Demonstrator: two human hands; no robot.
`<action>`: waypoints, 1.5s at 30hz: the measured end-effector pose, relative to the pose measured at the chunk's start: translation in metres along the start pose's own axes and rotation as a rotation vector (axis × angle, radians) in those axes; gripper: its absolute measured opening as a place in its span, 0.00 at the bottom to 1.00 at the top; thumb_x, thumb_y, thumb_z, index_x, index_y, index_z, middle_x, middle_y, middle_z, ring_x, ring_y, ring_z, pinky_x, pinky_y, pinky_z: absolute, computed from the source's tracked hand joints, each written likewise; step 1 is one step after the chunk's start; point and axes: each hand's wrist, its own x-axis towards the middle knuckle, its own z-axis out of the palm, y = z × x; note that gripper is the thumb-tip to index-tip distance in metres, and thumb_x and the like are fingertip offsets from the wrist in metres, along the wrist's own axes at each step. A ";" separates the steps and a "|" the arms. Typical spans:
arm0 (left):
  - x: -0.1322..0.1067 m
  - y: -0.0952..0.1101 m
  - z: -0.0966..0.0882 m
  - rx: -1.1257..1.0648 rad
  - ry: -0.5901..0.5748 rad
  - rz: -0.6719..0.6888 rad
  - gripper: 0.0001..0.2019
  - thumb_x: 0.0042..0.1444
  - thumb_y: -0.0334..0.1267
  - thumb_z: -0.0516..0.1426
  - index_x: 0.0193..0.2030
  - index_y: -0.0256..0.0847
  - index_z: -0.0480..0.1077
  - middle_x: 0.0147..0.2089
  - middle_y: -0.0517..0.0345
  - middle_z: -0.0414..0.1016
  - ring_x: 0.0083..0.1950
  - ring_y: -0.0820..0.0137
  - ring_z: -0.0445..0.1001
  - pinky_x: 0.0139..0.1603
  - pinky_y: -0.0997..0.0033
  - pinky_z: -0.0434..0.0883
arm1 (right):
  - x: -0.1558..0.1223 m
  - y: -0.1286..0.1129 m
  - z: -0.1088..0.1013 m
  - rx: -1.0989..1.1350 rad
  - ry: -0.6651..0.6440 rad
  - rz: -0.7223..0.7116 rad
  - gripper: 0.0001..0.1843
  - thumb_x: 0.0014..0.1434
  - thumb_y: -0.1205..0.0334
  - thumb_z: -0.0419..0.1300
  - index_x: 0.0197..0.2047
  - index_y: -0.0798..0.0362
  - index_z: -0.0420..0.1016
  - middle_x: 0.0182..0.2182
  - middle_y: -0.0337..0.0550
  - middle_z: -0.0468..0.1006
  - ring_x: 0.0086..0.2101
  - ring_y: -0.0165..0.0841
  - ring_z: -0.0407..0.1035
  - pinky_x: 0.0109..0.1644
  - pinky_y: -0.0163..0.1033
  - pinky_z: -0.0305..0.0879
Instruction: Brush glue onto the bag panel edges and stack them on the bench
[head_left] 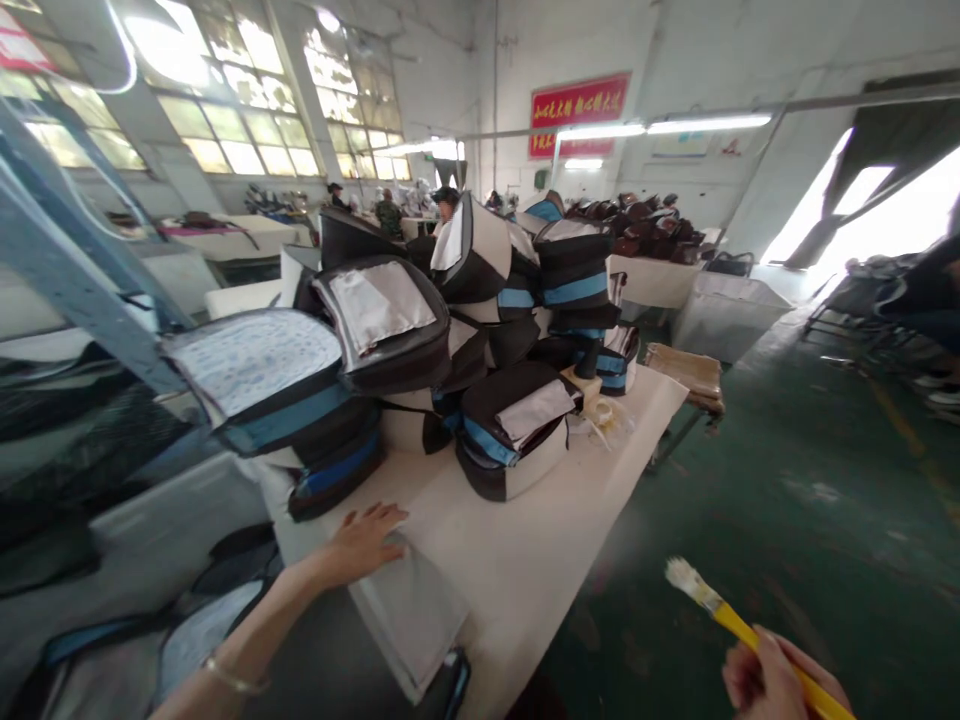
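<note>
My right hand (776, 675) grips the yellow handle of a brush (731, 618) at the lower right, off the table's side. Its pale bristles point up and left. At lower centre, my left hand (364, 545) is stretched out with fingers apart, over the near end of a grey-white flat panel (412, 610). Whether it presses on the panel I cannot tell. Beyond that hand, black, blue and white bags are piled on the table (540, 545). Nearest is a bag (517, 430) with a silver flap lying on top; a bag with a patterned pale-blue top (259, 355) stands to the left.
A blue-grey metal post (82, 240) slants along the left. Below it lie more bag pieces (112, 650), partly blurred. A cardboard-topped stool (684, 375) stands beyond the table's right edge, on the green floor (795, 500). Several people sit in the background.
</note>
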 end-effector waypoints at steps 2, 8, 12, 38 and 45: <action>-0.022 -0.039 0.006 -0.013 0.033 -0.201 0.31 0.46 0.49 0.62 0.56 0.35 0.70 0.64 0.29 0.65 0.67 0.33 0.56 0.60 0.23 0.47 | -0.009 0.004 0.007 0.040 -0.066 -0.033 0.09 0.43 0.64 0.66 0.29 0.54 0.72 0.15 0.33 0.68 0.16 0.27 0.60 0.15 0.29 0.54; -0.061 -0.110 0.024 -0.135 0.131 -0.323 0.35 0.46 0.53 0.62 0.57 0.32 0.67 0.53 0.36 0.75 0.54 0.48 0.74 0.54 0.56 0.68 | -0.037 0.031 0.025 0.082 -0.296 -0.001 0.10 0.43 0.65 0.68 0.29 0.54 0.72 0.15 0.33 0.69 0.16 0.27 0.61 0.16 0.30 0.54; -0.056 -0.115 0.032 -0.077 0.177 -0.354 0.27 0.53 0.53 0.57 0.53 0.34 0.67 0.49 0.39 0.76 0.51 0.50 0.75 0.50 0.59 0.69 | -0.050 0.056 0.032 0.047 -0.424 0.030 0.12 0.48 0.60 0.69 0.33 0.55 0.73 0.17 0.33 0.70 0.17 0.26 0.62 0.15 0.28 0.52; -0.052 -0.060 -0.029 -0.506 -0.608 0.038 0.28 0.58 0.62 0.45 0.42 0.40 0.73 0.28 0.56 0.77 0.27 0.63 0.77 0.29 0.69 0.68 | -0.062 0.072 0.027 -0.121 -0.632 0.088 0.22 0.54 0.43 0.64 0.35 0.55 0.70 0.16 0.32 0.64 0.18 0.26 0.56 0.18 0.29 0.51; -0.034 -0.022 0.034 -0.172 -0.166 0.194 0.21 0.57 0.53 0.54 0.50 0.42 0.71 0.51 0.48 0.76 0.53 0.57 0.73 0.55 0.59 0.65 | -0.072 0.073 0.039 -0.094 -0.714 0.062 0.18 0.56 0.46 0.63 0.34 0.55 0.70 0.17 0.30 0.61 0.18 0.25 0.53 0.18 0.29 0.48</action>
